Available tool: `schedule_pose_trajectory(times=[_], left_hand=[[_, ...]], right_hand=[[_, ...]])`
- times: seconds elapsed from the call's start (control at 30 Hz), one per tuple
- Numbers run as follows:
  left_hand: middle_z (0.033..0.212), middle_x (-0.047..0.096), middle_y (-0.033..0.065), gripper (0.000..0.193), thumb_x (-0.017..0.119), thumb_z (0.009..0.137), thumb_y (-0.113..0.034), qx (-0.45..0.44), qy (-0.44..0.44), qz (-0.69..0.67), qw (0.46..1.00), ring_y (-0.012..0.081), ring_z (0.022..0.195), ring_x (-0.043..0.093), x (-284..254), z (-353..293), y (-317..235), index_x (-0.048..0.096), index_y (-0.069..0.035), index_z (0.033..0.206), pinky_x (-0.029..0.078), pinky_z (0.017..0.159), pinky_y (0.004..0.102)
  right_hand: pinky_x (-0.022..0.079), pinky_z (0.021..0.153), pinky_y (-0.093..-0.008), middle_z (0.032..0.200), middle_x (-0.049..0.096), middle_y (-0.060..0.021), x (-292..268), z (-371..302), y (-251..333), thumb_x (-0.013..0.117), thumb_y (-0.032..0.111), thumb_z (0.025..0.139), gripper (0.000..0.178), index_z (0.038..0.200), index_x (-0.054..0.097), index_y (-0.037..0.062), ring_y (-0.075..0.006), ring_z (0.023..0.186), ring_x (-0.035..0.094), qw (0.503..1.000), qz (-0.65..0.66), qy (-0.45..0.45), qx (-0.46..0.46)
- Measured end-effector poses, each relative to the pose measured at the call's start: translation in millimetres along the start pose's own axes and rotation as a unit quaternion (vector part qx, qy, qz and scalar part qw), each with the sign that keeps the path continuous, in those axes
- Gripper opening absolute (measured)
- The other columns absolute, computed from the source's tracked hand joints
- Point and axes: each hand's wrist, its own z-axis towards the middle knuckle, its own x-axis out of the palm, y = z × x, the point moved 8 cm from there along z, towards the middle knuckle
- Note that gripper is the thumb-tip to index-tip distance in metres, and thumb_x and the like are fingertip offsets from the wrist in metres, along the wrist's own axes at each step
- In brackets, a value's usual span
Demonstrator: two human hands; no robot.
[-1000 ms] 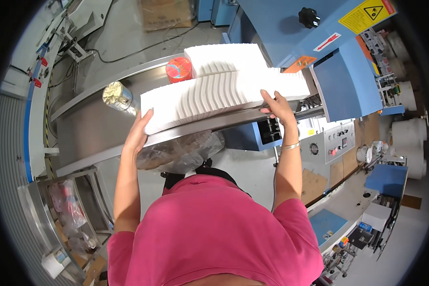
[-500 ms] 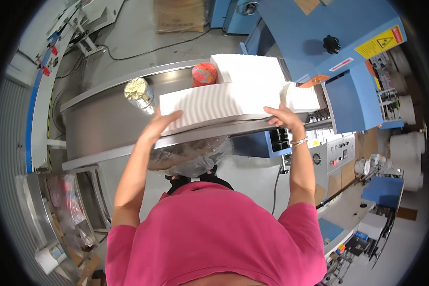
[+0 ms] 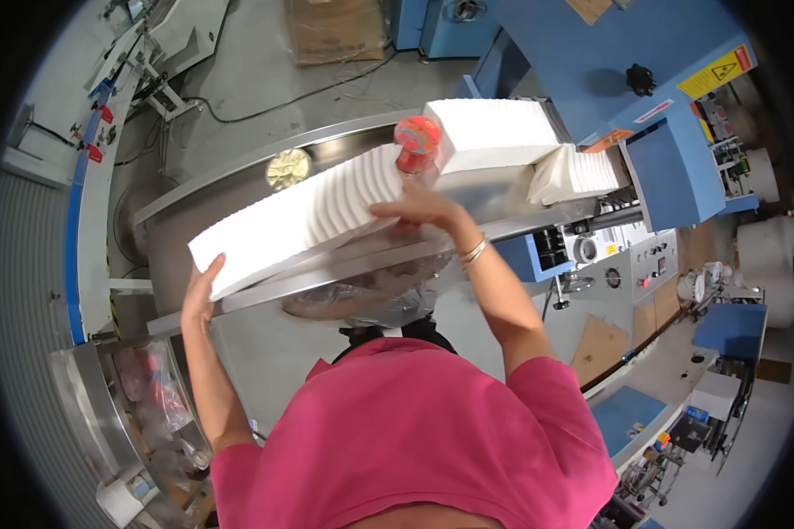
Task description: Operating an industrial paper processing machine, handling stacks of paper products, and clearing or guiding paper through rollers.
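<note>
A long row of white folded tissues lies slanted across the steel bench. My left hand presses flat against the row's left end. My right hand presses on its right end, fingers spread. The row is squeezed between the two hands. Right behind my right hand stands a bottle with a red cap. Further right, another block of white tissues sits at the mouth of the blue machine, with a smaller fanned stack beside it.
A crumpled foil ball rests on the bench behind the row. A clear plastic bag hangs under the bench edge. A steel bin with packets stands lower left. A control panel and white rolls are on the right.
Both hands have slid the tissue row to the left, away from the machine. My right hand followed from the machine mouth to beside the red-capped bottle, and a gap opened behind it.
</note>
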Motion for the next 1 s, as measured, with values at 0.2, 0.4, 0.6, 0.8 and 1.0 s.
schedule_pose_trajectory(times=[0.2,0.4,0.6,0.8,1.0], left_hand=[[0.136,0.037,0.0163,0.089,0.074,0.074,-0.034,0.018,-0.003,-0.03,0.999,0.0258,0.128,0.033,28,-5,-8,0.024,0.002,0.138,0.022,0.107,0.0328],[0.143,0.03,0.0139,0.099,0.074,0.072,-0.04,0.013,0.014,0.006,1.0,0.0281,0.133,0.025,29,-6,-15,0.016,-0.002,0.142,0.017,0.109,0.0386],[0.145,0.027,0.0124,0.088,0.07,0.078,-0.032,0.037,0.031,-0.006,0.999,0.0226,0.134,0.024,40,-11,-31,0.018,0.0,0.142,0.017,0.109,0.0337],[0.143,0.028,0.0134,0.09,0.072,0.077,-0.03,0.051,0.015,-0.004,0.999,0.0239,0.132,0.027,40,-8,-28,0.018,0.001,0.141,0.018,0.109,0.0349],[0.145,0.025,0.0143,0.093,0.072,0.077,-0.03,0.024,0.014,-0.015,1.0,0.0238,0.133,0.024,18,-7,-11,0.014,0.001,0.142,0.017,0.11,0.0344]], right_hand=[[0.048,0.067,-0.0342,0.095,0.064,-0.0133,-41,-7,5,0.07,0.042,0.073,0.083,0.135,0.032,0.0019,-0.0227,0.075,0.061,0.966,-0.238,-0.095,0.042],[0.043,0.082,-0.0419,0.103,0.06,-0.0166,1,24,98,0.07,0.05,0.068,0.07,0.117,0.052,0.0035,-0.0324,0.094,0.056,0.807,-0.433,-0.391,-0.093],[0.043,0.085,-0.0445,0.109,0.059,-0.0192,77,135,107,0.07,0.049,0.058,0.085,0.125,0.044,0.0041,-0.0296,0.107,0.054,0.931,-0.326,-0.161,-0.026],[0.046,0.085,-0.0432,0.105,0.058,-0.0221,63,86,135,0.067,0.041,0.054,0.085,0.126,0.043,0.0021,-0.0355,0.101,0.056,0.934,-0.216,-0.261,-0.113],[0.047,0.082,-0.0407,0.102,0.057,-0.0244,-10,-120,176,0.07,0.034,0.064,0.07,0.121,0.047,0.0016,-0.0384,0.097,0.057,0.82,-0.249,-0.47,-0.21]])
